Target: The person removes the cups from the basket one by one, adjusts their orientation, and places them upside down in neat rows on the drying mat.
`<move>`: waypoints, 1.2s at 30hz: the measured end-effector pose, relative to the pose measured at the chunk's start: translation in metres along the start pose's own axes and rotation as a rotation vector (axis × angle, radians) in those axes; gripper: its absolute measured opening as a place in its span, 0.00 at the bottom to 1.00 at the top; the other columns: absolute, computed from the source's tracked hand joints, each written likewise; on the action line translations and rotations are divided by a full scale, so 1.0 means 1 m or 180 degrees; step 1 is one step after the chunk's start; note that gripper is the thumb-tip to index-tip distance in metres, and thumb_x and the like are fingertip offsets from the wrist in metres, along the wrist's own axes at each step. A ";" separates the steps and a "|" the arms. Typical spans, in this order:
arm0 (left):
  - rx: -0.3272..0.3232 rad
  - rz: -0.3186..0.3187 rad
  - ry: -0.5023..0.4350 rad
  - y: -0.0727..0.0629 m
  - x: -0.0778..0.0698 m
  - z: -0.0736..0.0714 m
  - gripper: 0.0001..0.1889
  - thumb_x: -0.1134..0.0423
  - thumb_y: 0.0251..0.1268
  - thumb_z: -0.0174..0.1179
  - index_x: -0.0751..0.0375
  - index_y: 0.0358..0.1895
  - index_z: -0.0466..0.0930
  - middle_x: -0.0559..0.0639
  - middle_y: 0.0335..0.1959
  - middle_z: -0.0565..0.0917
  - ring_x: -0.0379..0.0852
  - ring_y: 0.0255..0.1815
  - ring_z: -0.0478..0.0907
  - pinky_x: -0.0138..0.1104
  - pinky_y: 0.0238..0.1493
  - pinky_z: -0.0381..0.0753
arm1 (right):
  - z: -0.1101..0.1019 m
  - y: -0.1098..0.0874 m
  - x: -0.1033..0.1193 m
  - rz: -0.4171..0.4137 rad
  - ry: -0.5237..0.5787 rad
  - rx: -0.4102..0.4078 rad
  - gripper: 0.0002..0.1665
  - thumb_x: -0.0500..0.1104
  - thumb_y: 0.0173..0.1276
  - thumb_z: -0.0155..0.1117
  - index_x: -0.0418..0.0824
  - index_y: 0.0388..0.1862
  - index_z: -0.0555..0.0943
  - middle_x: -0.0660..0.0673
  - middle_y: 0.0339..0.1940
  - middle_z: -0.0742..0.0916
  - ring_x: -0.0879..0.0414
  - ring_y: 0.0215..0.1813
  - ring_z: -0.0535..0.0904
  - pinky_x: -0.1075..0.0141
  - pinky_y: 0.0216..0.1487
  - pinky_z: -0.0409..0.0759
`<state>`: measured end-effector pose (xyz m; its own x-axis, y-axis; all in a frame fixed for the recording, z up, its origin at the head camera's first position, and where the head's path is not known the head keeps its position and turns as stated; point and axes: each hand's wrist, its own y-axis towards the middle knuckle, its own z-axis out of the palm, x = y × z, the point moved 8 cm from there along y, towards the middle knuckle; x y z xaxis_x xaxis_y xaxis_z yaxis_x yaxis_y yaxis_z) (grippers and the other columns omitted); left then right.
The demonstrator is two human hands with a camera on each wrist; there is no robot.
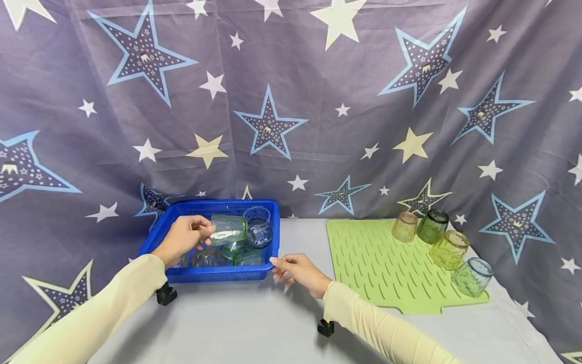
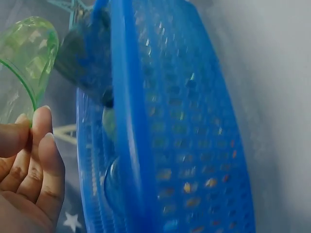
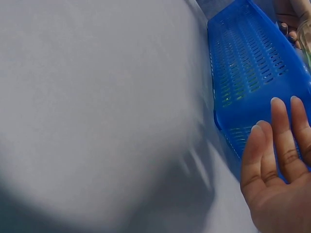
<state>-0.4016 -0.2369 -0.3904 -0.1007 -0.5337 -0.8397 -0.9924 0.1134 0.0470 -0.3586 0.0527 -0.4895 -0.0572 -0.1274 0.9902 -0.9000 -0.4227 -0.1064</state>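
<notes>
Green glass (image 1: pixel 229 229) in left grip (image 1: pixel 186 235), glasses (image 1: pixel 249 259) in basket (image 1: pixel 213 275) apparently partly hidden.

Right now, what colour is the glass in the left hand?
The glass is transparent light green, clearest in the left wrist view.

Held green glass (image 1: pixel 229 229): partly covered by the fingertips of the left hand (image 1: pixel 185 235); cut off by the left wrist view's left edge.
Lower glasses (image 1: pixel 209 258): partly hidden beneath the left hand and by the wall of the blue basket (image 1: pixel 218 276); their number cannot be told.
Clear glass (image 1: pixel 256 213): right of the left hand, partly hidden by a dark glass (image 1: pixel 260 235), which is blurred in the left wrist view.
Basket holes: blurred beside the left hand in that view.
Right hand (image 1: pixel 300 273): cut off by its wrist view's right and bottom edges.
Right sleeve (image 1: pixel 386 328): behind that hand, cut off by the head view's bottom edge.
</notes>
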 end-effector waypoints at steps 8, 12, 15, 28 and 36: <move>0.0167 -0.0034 -0.0280 -0.008 -0.004 0.026 0.07 0.66 0.76 0.60 0.67 0.47 0.83 0.58 0.35 0.86 0.57 0.35 0.85 0.41 0.30 0.84 | -0.001 0.001 -0.003 -0.0006 0.0031 -0.0007 0.31 0.63 0.72 0.67 0.33 0.42 0.86 0.39 0.38 0.90 0.27 0.51 0.80 0.53 0.41 0.85; 0.0236 -0.0016 -0.0385 -0.011 -0.006 0.038 0.06 0.69 0.75 0.59 0.68 0.47 0.83 0.57 0.34 0.86 0.57 0.34 0.86 0.41 0.30 0.84 | -0.001 0.001 -0.002 -0.0017 0.0049 -0.0019 0.34 0.62 0.71 0.68 0.29 0.44 0.84 0.38 0.38 0.89 0.28 0.50 0.80 0.50 0.42 0.85; 0.0288 0.0002 -0.0452 -0.013 -0.009 0.046 0.06 0.70 0.75 0.59 0.68 0.47 0.83 0.57 0.34 0.86 0.55 0.34 0.85 0.42 0.31 0.85 | -0.001 0.000 0.000 -0.0017 0.0065 -0.0026 0.35 0.61 0.70 0.69 0.27 0.45 0.83 0.36 0.39 0.89 0.30 0.48 0.81 0.45 0.46 0.84; 0.0435 -0.0004 -0.0630 -0.016 -0.016 0.072 0.06 0.69 0.75 0.60 0.66 0.48 0.84 0.59 0.35 0.86 0.56 0.35 0.85 0.41 0.31 0.84 | -0.012 -0.003 0.012 0.0145 0.0352 -0.0263 0.29 0.58 0.74 0.67 0.30 0.44 0.83 0.41 0.33 0.86 0.56 0.29 0.79 0.64 0.33 0.82; 0.0562 0.0058 -0.0757 -0.018 -0.022 0.089 0.07 0.67 0.75 0.62 0.66 0.48 0.84 0.59 0.34 0.87 0.55 0.33 0.86 0.43 0.33 0.85 | -0.009 -0.008 0.029 0.0019 0.0867 0.0116 0.42 0.71 0.75 0.53 0.33 0.58 0.78 0.39 0.41 0.87 0.55 0.33 0.81 0.63 0.34 0.83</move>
<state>-0.3753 -0.1527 -0.4214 -0.0783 -0.3212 -0.9438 -0.9610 0.2763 -0.0143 -0.3572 0.0605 -0.4595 -0.1810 0.1139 0.9769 -0.8834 -0.4554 -0.1105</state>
